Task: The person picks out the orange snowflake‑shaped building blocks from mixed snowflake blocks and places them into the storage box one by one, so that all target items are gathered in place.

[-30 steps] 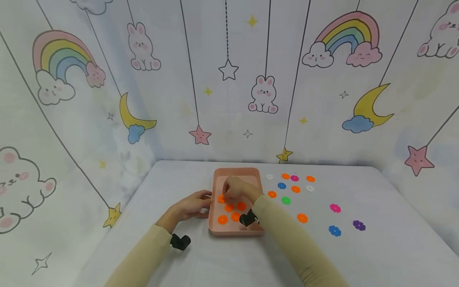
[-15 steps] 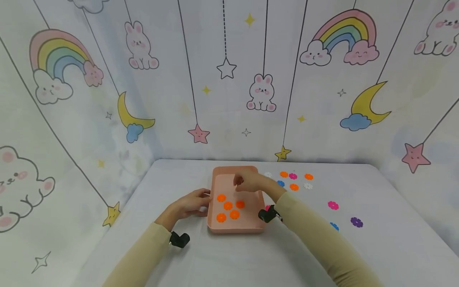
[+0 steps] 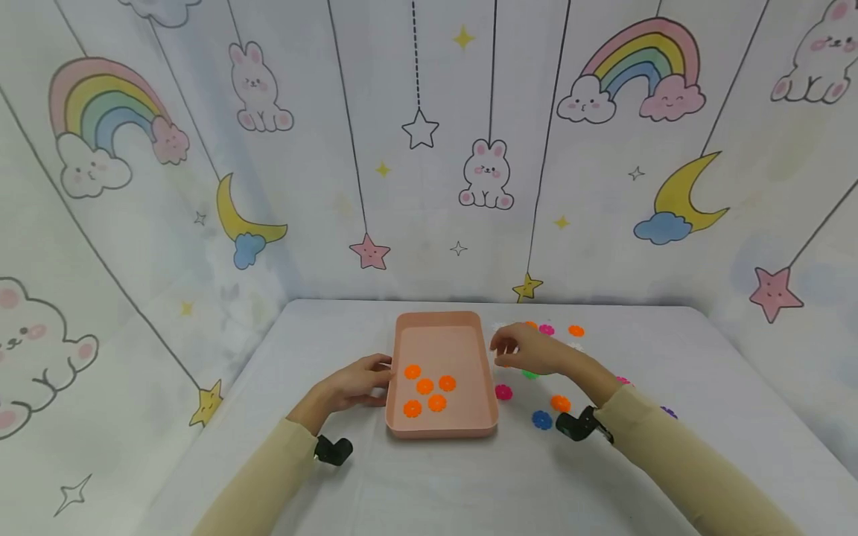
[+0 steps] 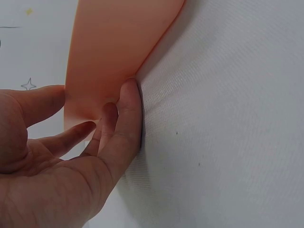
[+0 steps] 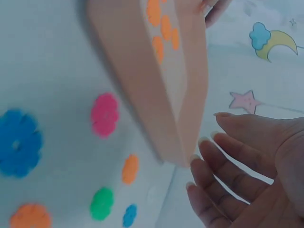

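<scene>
A shallow pink tray [image 3: 439, 339] stands on the white table, with several orange flower-shaped discs [image 3: 425, 386] lying loose near its left and front side. My left hand [image 3: 357, 382] rests against the tray's left wall. In the left wrist view the fingertips touch the outer wall [image 4: 109, 52] low down, and the thumb meets its edge. Past the tray's right rim, my right hand [image 3: 536, 350] hovers above the scattered discs. Its fingers are loosely bent with nothing between them in the right wrist view. Part of a green disc [image 5: 101, 203] and an orange one show beneath it in the head view.
Right of the tray lie more flower discs: pink [image 3: 503, 392], blue [image 3: 541, 420], orange [image 3: 560, 403], and others towards the back. The right forearm covers some of them. A white cloth backdrop [image 3: 322, 186] with printed rainbows and bunnies rises behind the table.
My right hand has let go of an orange disc at the tray's left side, then moved right, out over the rim to the scattered discs. The left hand has stayed at the tray.
</scene>
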A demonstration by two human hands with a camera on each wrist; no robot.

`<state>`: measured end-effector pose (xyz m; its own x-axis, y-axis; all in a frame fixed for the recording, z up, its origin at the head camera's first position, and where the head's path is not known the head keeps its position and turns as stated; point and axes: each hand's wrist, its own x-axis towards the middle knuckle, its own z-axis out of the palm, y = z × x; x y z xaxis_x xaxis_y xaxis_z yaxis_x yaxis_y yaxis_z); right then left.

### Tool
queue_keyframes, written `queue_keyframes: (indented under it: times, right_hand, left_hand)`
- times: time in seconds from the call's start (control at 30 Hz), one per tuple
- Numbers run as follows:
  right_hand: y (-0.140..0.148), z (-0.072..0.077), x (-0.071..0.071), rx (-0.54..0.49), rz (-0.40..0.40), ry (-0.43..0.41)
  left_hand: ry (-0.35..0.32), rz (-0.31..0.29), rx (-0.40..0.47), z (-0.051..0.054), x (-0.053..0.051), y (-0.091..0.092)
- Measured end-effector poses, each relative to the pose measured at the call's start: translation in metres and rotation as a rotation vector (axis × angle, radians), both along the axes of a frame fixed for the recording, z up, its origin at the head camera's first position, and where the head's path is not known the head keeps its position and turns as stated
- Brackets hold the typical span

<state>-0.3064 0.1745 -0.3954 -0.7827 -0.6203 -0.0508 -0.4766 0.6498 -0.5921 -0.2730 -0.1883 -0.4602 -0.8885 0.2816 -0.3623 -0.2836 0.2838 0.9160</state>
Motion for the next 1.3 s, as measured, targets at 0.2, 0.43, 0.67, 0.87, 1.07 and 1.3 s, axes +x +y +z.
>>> queue_keyframes:
  times: [0.2,0.43,0.67,0.87,1.07,1.3]
  right_hand:
    - [0.039,-0.006,0.014,-0.002,-0.046,0.04]
    - [0.076,-0.017,0.027,0.005,-0.083,0.012]
    - [0.099,-0.033,0.039,0.012,-0.082,0.01]
    - [0.107,-0.05,0.043,0.006,-0.126,-0.013]
    - [0.104,-0.06,0.047,0.022,-0.196,-0.003]
    - [0.103,-0.062,0.051,0.012,-0.229,-0.04]
  left_hand:
    - [0.0,-0.002,0.002,-0.001,0.0,-0.002]
    - [-0.004,-0.006,-0.003,0.0,0.0,-0.001]
    - [-0.004,-0.006,-0.009,0.001,-0.001,0.0]
    - [-0.008,-0.009,0.0,0.003,0.0,-0.001]
    - [-0.013,-0.009,0.002,0.005,0.001,-0.001]
    - [-0.006,-0.024,0.003,0.006,0.004,-0.001]
